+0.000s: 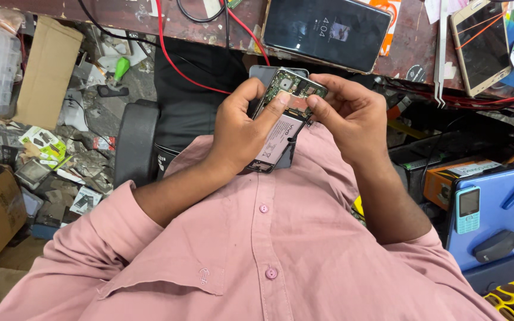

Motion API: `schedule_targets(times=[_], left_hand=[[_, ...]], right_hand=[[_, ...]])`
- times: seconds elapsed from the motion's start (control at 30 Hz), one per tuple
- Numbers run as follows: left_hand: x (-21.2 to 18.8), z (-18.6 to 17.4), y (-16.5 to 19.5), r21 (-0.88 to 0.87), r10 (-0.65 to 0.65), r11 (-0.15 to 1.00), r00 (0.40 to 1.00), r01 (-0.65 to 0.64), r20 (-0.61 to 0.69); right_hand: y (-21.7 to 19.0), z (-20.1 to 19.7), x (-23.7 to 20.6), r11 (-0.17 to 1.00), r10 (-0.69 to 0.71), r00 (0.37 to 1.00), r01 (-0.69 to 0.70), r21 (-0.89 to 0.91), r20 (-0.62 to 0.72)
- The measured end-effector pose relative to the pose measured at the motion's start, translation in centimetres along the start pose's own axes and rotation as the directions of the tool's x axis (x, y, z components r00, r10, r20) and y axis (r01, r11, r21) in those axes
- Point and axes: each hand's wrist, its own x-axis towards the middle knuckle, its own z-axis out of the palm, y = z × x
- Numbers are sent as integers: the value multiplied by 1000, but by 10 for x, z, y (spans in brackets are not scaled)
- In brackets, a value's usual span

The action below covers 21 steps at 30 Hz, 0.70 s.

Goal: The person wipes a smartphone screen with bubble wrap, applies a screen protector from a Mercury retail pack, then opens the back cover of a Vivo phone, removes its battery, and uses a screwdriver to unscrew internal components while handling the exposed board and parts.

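Left hand gripping an opened phone with its back off, right hand pinching its top edge, another phone on the far counter

We saw an opened phone held in the left hand and right hand, its green circuit board matt and its pale battery label smooth and papery. Above it lay a phone with a glossy black glass face on a scuffed, rough wooden bench, crossed by shiny red plastic-coated wires. The pink shirt was soft matt cloth with plastic buttons, and the box was dull brown cardboard.
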Motion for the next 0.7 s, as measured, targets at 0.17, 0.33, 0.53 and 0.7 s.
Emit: schedule_targets(times=[0.17, 0.33, 0.53, 0.7], left_hand=[[-2, -1, -3, -190, -100, 976, 994, 108, 51], [-3, -1, -5, -78, -10, 997, 1000, 11, 21], [-6, 0, 1, 27, 18, 999, 999, -17, -49], [-3, -1, 5, 2, 26, 1000, 999, -26, -41]], right_hand=[[-5, 3, -1, 1000, -7, 1000, 7, -26, 6], [-8, 4, -5, 1000, -5, 1000, 5, 3, 14], [-6, 9, -11, 998, -60, 998, 60, -35, -7], [-5, 10, -11, 998, -46, 999, 47, 48, -13]])
